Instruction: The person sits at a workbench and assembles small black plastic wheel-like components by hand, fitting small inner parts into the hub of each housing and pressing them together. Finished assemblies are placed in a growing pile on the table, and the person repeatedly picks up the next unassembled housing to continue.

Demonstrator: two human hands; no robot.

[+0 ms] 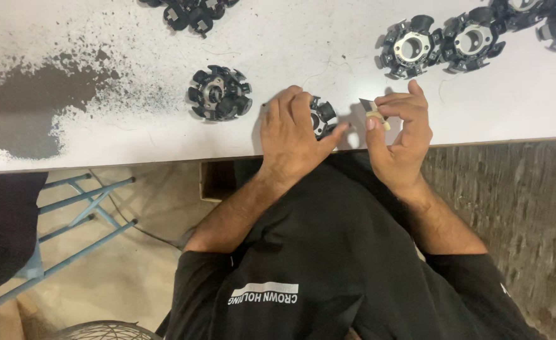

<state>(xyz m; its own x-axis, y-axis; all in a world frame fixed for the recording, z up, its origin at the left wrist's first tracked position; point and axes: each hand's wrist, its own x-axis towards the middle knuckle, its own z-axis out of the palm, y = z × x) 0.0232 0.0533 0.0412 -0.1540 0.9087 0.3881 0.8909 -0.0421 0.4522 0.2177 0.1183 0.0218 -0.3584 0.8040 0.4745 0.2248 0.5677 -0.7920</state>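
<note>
Left hand (290, 129) grips stator (320, 116) (near table edge (479, 142)); right fingers (394, 104) pinch clip (373, 110).

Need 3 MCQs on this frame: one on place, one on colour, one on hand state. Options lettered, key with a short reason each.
1. Where does the lone black round part lie relative to the left hand?
A. toward the picture's left of it
B. under it
C. off the table, on the floor

2. What colour is the table top?
A. green
B. white, with a worn dark patch
C. red

3. What does the right hand hold?
A. nothing
B. a whole round part
C. a small flat piece pinched in its fingertips

Key:
1 A, it sits apart on the table, picture-left of the hand.
2 B, white surface, paint worn through at picture-left.
3 C, the small grey and pale piece shows between thumb and fingers, while the left hand covers another round part.
</note>
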